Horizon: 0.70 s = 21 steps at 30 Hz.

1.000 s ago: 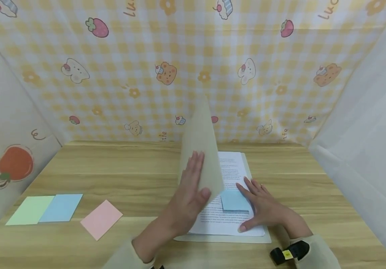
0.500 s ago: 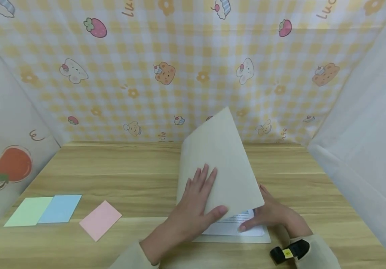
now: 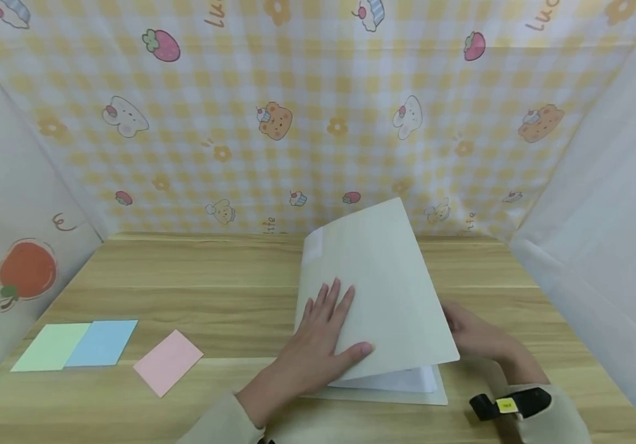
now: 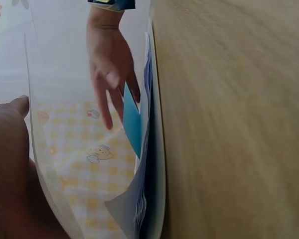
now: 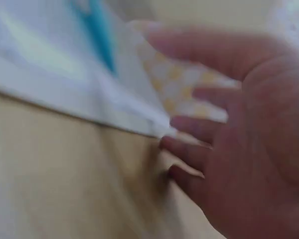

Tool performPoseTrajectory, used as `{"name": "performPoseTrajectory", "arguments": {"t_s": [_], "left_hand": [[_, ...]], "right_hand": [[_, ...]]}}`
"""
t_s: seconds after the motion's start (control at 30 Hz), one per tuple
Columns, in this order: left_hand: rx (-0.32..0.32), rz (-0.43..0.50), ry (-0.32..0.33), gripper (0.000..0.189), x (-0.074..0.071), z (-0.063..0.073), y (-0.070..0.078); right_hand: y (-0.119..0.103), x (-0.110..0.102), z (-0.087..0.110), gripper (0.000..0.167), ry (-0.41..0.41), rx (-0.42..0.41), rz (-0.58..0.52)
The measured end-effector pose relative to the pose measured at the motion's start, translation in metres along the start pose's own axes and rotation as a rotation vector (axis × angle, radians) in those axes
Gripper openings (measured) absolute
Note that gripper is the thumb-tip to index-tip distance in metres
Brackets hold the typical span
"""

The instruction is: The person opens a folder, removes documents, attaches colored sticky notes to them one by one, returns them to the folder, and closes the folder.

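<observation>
A cream paper folder [image 3: 384,290] stands partly open, its cover tilted up over printed sheets [image 3: 390,380]. My left hand [image 3: 320,345] lies spread on the outside of the cover, fingers straight and thumb out to the side. Just past the folder's right edge is my right hand [image 3: 481,333], its fingertips partly hidden by the cover. In the right wrist view the right hand [image 5: 259,129] has loosely extended fingers and holds nothing. A blue sticky note [image 4: 131,122] stands out from the sheets inside, visible in the left wrist view.
On the left of the wooden table [image 3: 212,296] lie a green paper square [image 3: 52,347], a blue one [image 3: 104,343] and a pink one [image 3: 169,362]. A checked yellow curtain [image 3: 318,123] hangs behind, with white cloth [image 3: 601,203] at the sides.
The cover has swung right and down over the sheets, with my left hand on it. My right hand has left the sheets and blue note, sliding right out from under the cover.
</observation>
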<state>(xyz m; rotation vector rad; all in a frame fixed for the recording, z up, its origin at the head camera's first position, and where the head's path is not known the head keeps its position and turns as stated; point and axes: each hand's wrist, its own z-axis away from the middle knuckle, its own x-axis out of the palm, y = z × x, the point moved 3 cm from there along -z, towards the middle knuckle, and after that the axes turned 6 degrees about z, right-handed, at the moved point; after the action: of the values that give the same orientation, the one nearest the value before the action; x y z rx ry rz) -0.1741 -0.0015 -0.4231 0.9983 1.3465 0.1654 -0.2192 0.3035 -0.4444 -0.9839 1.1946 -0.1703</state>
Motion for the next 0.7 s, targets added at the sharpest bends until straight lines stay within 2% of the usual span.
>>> {"name": "performPoseTrajectory", "arguments": {"t_s": [0.13, 0.23, 0.33, 0.47, 0.57, 0.7], "left_hand": [[0.001, -0.015, -0.005, 0.088, 0.004, -0.001, -0.003], [0.002, -0.027, -0.009, 0.088, 0.006, -0.001, -0.004], [-0.001, -0.04, -0.021, 0.088, 0.007, -0.001, -0.005], [-0.013, -0.055, -0.046, 0.089, 0.009, -0.001, -0.007], [-0.023, -0.07, -0.059, 0.09, 0.01, -0.001, -0.008], [-0.031, -0.097, -0.072, 0.092, 0.011, 0.0, -0.01]], "right_hand": [[-0.011, -0.018, 0.002, 0.06, 0.165, 0.106, -0.056], [-0.026, -0.027, 0.003, 0.06, 0.27, 0.153, 0.003], [-0.042, -0.028, 0.002, 0.059, 0.324, 0.142, 0.068], [-0.054, -0.02, -0.004, 0.076, 0.338, 0.086, 0.223], [-0.059, -0.011, -0.007, 0.089, 0.296, 0.061, 0.355], [-0.061, 0.002, -0.01, 0.094, 0.233, 0.041, 0.48]]}}
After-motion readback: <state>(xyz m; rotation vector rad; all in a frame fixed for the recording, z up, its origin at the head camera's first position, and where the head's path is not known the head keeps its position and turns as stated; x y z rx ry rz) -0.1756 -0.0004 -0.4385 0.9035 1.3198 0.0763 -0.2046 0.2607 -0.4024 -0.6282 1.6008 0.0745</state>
